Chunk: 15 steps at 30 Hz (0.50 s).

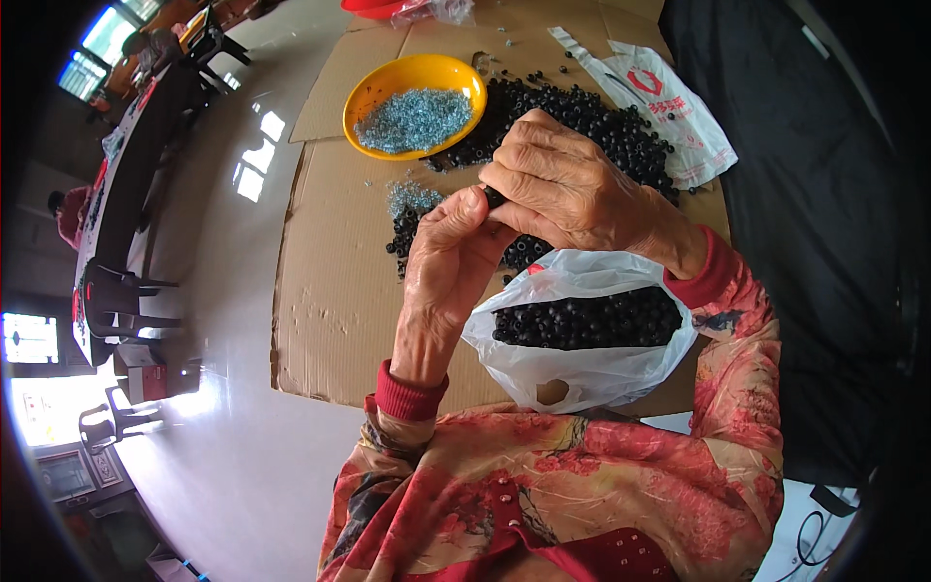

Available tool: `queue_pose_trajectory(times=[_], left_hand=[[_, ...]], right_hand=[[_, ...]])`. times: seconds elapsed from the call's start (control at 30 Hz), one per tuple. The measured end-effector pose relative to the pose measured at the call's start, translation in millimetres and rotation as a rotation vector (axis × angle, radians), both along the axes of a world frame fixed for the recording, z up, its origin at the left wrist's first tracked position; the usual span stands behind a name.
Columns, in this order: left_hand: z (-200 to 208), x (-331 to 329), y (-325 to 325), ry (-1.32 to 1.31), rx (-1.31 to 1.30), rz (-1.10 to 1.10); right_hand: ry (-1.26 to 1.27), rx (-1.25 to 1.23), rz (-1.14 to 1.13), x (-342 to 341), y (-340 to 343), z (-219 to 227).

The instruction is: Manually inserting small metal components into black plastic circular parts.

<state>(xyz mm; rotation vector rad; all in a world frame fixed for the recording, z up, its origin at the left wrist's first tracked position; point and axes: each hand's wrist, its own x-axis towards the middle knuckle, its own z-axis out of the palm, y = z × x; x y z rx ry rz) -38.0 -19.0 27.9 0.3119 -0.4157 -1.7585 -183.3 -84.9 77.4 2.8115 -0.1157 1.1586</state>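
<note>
My left hand (pixel 448 242) and my right hand (pixel 572 184) meet over the cardboard. Between their fingertips they pinch a small black round part (pixel 494 197), most of it covered by the fingers. Under and beyond my hands spreads a pile of small black ring-like parts (pixel 621 131). Left of it a yellow bowl (pixel 361 136) holds many tiny clear bluish pieces (pixel 412 120). More such bluish pieces (pixel 412 197) lie loose just left of my left hand. Close to me, below my right hand, an open white plastic bag (pixel 499 364) is filled with black parts (pixel 587 320).
The cardboard sheet (pixel 325 301) is the work surface. A flattened printed plastic bag (pixel 693 136) lies at the far right, beside a large black cloth-like surface (pixel 815 242). A red container (pixel 373 8) stands at the far edge. Chairs (pixel 116 291) and a long table stand leftward.
</note>
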Motion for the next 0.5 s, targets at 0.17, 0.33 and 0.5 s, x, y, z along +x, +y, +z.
queue_pose_trajectory(times=[0.17, 0.33, 0.5], left_hand=[[-13.0, 1.7, -0.4, -0.005, 0.011, -0.033], [-6.4, -4.5, 0.6, 0.012, 0.065, -0.058], [-5.6, -9.6, -1.8, 0.03, 0.017, -0.067]], right_hand=[[-0.013, 0.002, 0.037, -2.9, 2.9, -3.0], [-0.025, -0.006, 0.003, -5.9, 5.1, -9.7], [-0.062, 0.081, -0.018, -10.1, 2.2, -6.8]])
